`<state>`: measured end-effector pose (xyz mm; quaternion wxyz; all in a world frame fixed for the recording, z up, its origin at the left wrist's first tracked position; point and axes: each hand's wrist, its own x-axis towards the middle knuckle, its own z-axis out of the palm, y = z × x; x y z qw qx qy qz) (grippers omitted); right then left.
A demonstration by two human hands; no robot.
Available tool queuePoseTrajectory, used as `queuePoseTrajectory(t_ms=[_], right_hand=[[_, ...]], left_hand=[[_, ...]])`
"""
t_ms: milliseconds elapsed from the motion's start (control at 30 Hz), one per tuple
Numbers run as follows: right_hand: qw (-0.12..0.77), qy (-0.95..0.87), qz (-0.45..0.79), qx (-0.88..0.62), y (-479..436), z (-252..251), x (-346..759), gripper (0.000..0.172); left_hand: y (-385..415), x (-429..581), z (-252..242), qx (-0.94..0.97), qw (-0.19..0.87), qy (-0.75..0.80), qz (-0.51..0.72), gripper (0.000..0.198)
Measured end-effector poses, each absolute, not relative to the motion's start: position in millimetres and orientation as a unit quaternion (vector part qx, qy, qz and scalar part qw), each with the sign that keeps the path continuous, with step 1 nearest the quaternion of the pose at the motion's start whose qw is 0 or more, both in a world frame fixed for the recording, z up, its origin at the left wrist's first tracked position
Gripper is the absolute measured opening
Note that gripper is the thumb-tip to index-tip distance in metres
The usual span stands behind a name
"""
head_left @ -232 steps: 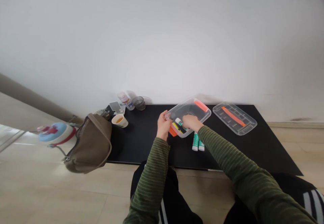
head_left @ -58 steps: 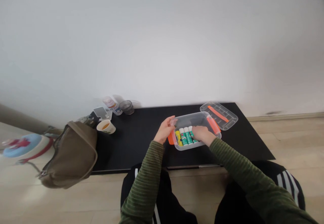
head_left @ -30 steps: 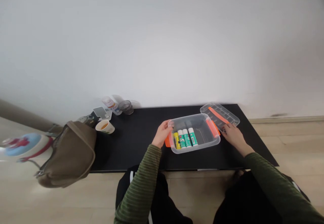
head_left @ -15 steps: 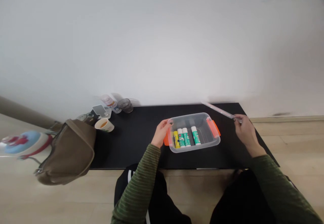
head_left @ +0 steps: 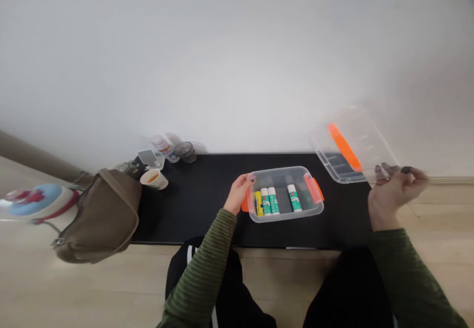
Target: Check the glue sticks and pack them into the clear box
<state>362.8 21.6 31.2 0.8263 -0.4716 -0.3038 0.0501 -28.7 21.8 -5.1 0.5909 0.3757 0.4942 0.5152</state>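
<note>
Resting left hand [head_left: 239, 194] on clear box [head_left: 281, 171] at 9 o'clock; four glue sticks [head_left: 272, 202] inside; right hand [head_left: 392, 194] near raised lid [head_left: 350, 145], both grasps unclear.

We have room on the black worktop [head_left: 196, 209] between the paper cup [head_left: 153, 180] and the clear plastic box [head_left: 285, 194]; that box, with our left hand [head_left: 237, 194] at its end, blocks the way rightward.

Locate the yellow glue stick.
In the head view, the yellow glue stick lies at the left end of the clear plastic box, beside a green-labelled stick, near the left hand.
</note>
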Motion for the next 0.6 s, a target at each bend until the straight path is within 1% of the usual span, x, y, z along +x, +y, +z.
queuePoseTrajectory(t_ms=[67, 133, 233, 300, 367, 433, 533, 600], right_hand=[[0.835, -0.283, 0.138, -0.451, 30.5, 32.3, 356.3, 0.026], [0.813, -0.285, 0.240, -0.449, 39.0, 30.9, 345.1, 0.027], [0.725, -0.315, 0.380, -0.480, 49.4, 27.6, 321.7, 0.033], [0.666, -0.331, 0.446, -0.499, 54.9, 26.2, 305.8, 0.039], [0.621, -0.332, 0.487, -0.516, 59.5, 25.5, 293.0, 0.041], [0.597, -0.327, 0.503, -0.533, 62.8, 25.0, 284.4, 0.040], [0.569, -0.351, 0.503, -0.548, 64.1, 22.3, 278.0, 0.036], [0.552, -0.381, 0.487, -0.560, 63.0, 19.0, 275.8, 0.036]], left_hand=[[22.4, -28.4, -6.0, 0.377, 0.594, 0.491, 0.514, 0.037], [22.7, -27.6, -6.0, 0.376, 0.599, 0.486, 0.513, 0.037], [22.9, -25.8, -4.8, 0.369, 0.614, 0.472, 0.514, 0.037], [23.3, -24.7, -3.8, 0.363, 0.622, 0.465, 0.514, 0.038], [24.0, -24.2, -3.0, 0.359, 0.617, 0.468, 0.521, 0.035], [24.7, -24.2, -2.4, 0.360, 0.610, 0.471, 0.526, 0.036], [24.5, -24.2, -0.6, 0.369, 0.608, 0.474, 0.519, 0.042], [23.3, -23.5, 1.3, 0.373, 0.600, 0.484, 0.516, 0.043]])
